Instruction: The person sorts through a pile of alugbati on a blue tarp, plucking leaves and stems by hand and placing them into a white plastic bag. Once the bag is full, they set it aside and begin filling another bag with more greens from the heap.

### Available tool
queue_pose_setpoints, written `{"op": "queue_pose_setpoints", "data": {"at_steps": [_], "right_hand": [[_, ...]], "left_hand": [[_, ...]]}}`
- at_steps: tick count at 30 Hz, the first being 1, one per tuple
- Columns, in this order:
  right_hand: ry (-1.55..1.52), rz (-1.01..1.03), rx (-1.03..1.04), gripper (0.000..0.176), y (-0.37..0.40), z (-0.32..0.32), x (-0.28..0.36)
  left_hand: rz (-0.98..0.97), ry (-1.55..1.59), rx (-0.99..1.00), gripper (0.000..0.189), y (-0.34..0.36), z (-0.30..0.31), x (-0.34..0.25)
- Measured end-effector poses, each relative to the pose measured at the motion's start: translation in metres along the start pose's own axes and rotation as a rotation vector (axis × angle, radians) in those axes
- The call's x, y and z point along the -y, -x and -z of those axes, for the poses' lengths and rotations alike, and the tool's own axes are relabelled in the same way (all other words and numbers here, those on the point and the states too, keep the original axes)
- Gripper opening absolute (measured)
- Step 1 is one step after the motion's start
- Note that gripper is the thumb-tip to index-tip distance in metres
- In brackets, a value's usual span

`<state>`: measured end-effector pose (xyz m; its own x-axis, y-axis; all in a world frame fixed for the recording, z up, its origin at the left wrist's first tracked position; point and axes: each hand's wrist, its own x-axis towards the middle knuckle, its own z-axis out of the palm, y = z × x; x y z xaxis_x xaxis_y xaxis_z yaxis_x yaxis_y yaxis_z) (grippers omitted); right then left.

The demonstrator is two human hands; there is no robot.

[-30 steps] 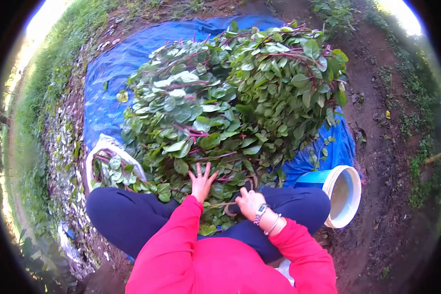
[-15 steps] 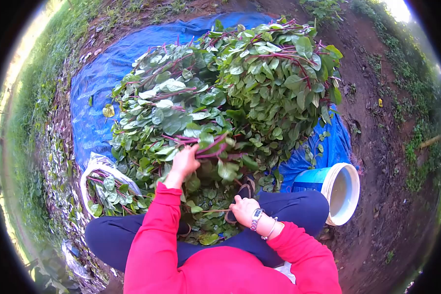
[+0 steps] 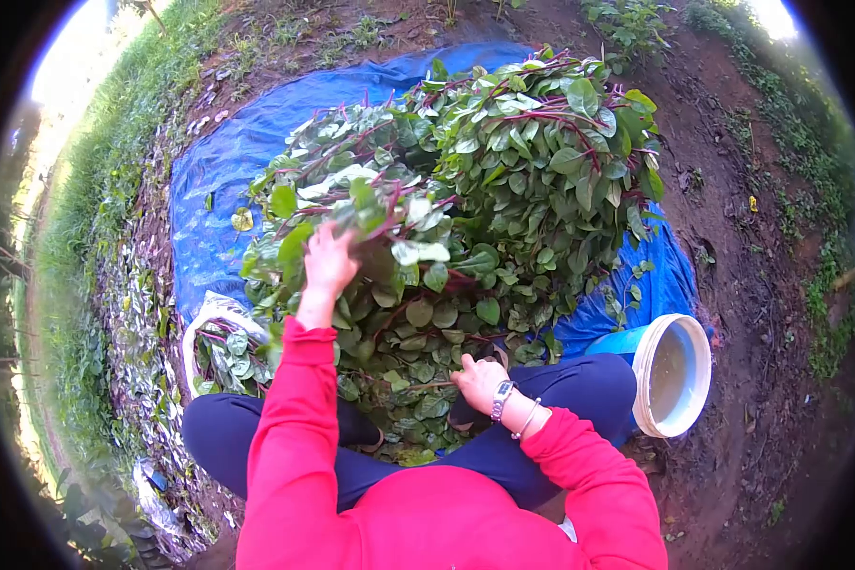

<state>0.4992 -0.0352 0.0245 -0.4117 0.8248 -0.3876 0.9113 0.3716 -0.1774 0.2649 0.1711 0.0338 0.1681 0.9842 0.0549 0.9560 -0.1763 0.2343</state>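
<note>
Landmark: leaf pile (image 3: 522, 161), green lvs on red-purple stems, heaped. All posns below ref. to it.
L hand (image 3: 328, 261): over pile's near-left part, red-sleeved arm stretched fwd. Fingers closed round a bunch.
Bunch (image 3: 394, 223): leafy stems, gripped at one end by L hand, fanning right across pile's front. Lvs overlap pile behind; contact w/ pile cannot be told.
R hand (image 3: 480, 380): at pile's near edge, low by the lap. Fingers curled in, fist-like. Whether it grips anything: too small to tell.
Wrist items: watch (image 3: 501, 399) and bangles (image 3: 528, 418) on R wrist, just short of pile's near edge.
Tarp (image 3: 218, 180): blue, under pile, showing past its left, far and right sides.
Sack (image 3: 207, 318): white, at pile's near-left corner, mouth open, same lvs inside.
Bucket (image 3: 641, 370): blue w/ white rim, lying on its side, near-right of pile.
Legs (image 3: 256, 432): dark trousers, folded against pile's near edge, loose lvs between them.
Ground: grass (image 3: 95, 161) well left of pile; bare soil (image 3: 731, 161) just right of it.
</note>
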Motion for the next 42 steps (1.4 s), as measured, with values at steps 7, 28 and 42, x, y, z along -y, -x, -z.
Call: {"op": "queue_pose_setpoints", "data": {"at_steps": [7,28,42], "right_hand": [[-0.031,0.036,-0.177,0.012,-0.016,-0.003,-0.005],[-0.072,0.093,-0.192,0.035,-0.019,0.027,0.004],[-0.027,0.053,-0.358,0.023,-0.032,0.014,-0.002]], "left_hand": [[0.073,0.109,-0.025,0.018,0.011,-0.037,0.008],[-0.106,0.063,-0.459,0.008,0.020,-0.030,-0.014],[-0.302,0.356,0.543,0.031,0.036,-0.043,-0.051]]}}
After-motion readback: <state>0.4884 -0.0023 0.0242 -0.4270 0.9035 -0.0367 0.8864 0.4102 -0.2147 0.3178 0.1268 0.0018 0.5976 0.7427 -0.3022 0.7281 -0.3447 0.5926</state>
